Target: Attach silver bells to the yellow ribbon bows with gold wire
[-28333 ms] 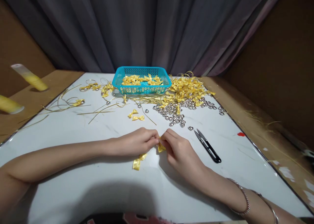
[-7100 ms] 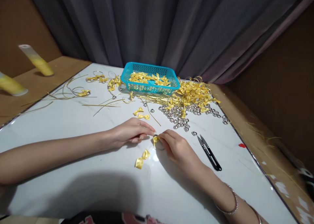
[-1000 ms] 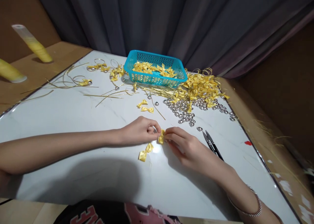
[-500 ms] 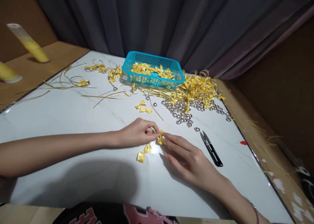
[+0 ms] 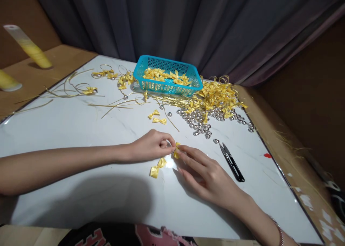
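Observation:
A small yellow ribbon bow (image 5: 176,154) is between my hands, just above the white tabletop. My left hand (image 5: 152,145) is closed in a pinch at the bow's left side, where a bit of silver shows by the fingertips. From the right, my right hand (image 5: 207,174) touches the bow with its stretched fingertips; the thumb is apart, lower down. Exactly what lies between the left fingertips is partly hidden. A larger satin bow (image 5: 158,167) lies on the table just below the left hand. Beyond the hands are two more bows (image 5: 159,121).
A turquoise basket (image 5: 168,89) holds yellow bows. Beside it lie a heap of bows with gold ties (image 5: 218,95) and silver heart-shaped beads (image 5: 199,125). Black thread snips (image 5: 232,162) lie right of my right hand. Gold cords (image 5: 110,106) spread leftward; yellow spools (image 5: 37,55) stand far left.
My right fingertips have shifted slightly and cover more of the small bow. The left hand keeps its pinch. The view has moved very slightly.

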The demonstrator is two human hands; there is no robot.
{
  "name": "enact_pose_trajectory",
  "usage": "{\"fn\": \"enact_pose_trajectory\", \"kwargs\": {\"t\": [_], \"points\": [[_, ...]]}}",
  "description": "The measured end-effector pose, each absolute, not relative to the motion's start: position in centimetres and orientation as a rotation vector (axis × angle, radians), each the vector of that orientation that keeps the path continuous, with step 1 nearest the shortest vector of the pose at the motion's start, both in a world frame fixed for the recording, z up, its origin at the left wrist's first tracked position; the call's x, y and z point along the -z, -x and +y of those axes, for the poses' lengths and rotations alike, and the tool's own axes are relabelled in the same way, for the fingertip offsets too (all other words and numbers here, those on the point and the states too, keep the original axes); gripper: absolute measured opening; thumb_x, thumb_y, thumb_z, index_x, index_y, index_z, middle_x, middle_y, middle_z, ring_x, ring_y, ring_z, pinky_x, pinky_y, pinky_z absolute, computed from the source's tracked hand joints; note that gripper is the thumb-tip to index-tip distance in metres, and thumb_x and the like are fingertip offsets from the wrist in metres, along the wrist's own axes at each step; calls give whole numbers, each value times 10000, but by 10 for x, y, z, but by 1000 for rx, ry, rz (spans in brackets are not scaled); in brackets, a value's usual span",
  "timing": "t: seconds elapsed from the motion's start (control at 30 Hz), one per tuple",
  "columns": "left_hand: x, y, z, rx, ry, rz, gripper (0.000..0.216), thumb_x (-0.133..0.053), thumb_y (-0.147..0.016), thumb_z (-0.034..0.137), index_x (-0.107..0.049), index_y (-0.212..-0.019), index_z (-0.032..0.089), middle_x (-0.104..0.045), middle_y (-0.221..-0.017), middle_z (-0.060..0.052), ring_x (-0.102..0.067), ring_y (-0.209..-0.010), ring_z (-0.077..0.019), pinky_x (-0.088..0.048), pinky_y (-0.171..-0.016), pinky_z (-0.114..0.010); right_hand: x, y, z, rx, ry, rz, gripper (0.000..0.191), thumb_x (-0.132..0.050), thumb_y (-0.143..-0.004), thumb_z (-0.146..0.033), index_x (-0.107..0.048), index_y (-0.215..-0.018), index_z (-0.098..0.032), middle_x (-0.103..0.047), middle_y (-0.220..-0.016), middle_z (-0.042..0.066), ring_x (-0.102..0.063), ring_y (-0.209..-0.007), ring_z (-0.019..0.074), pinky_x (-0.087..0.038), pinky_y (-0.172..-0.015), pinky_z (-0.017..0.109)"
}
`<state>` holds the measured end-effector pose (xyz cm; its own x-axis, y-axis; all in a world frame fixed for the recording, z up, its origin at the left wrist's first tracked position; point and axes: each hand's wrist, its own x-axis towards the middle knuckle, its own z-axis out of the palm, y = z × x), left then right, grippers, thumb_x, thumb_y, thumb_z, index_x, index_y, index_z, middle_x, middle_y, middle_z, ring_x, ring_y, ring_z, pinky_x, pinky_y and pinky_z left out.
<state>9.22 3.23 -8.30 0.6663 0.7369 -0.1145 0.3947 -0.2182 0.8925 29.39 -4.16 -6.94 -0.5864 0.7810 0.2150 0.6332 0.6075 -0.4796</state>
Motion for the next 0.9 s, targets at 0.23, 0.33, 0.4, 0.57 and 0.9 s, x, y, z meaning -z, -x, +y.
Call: {"fn": "enact_pose_trajectory", "kwargs": {"t": [0.23,0.33,0.4,0.57,0.9], "points": [[81,-93,31,-403,-1851,898,153,-529,-800,234,-630,-800,120,-253,-439,110,-218,-460,-68,-246,-470,-190,71,-293,-42,-478,1140,-2438,378,-479,-882,-196,-514,-1240,-81,-538,-1255,166,-524,-1153,227,-517,-922,384],[82,-94,31,-404,-1846,897,149,-530,-800,230,-629,-797,118,-249,-440,110,-216,-461,-67,-247,-468,-188,71,-294,-42,-476,1144,-2434,374,-485,-877,-189,-519,-1226,-56,-543,-1245,176,-530,-1143,224,-517,-924,373],[82,-94,31,-404,-1842,892,153,-527,-802,235,-629,-796,120,-247,-441,109,-215,-459,-68,-245,-465,-188,71,-294,-42,-469,1141,-2435,373,-485,-876,-188,-521,-1225,-59,-548,-1240,176,-530,-1144,228,-518,-922,380],[84,-94,32,-414,-1859,891,155,-529,-798,235,-633,-806,120,-258,-441,109,-226,-455,-67,-249,-465,-185,70,-293,-43,-473,1144,-2430,363,-482,-878,-194,-526,-1223,-92,-554,-1234,164,-543,-1127,227,-530,-899,389],[86,-94,31,-444,-1940,868,160,-515,-811,227,-632,-831,119,-272,-431,115,-230,-442,-61,-247,-459,-184,74,-295,-45,-464,1115,-2463,385,-495,-870,-189,-525,-1233,-63,-551,-1249,159,-508,-1180,221,-498,-955,362]]}}
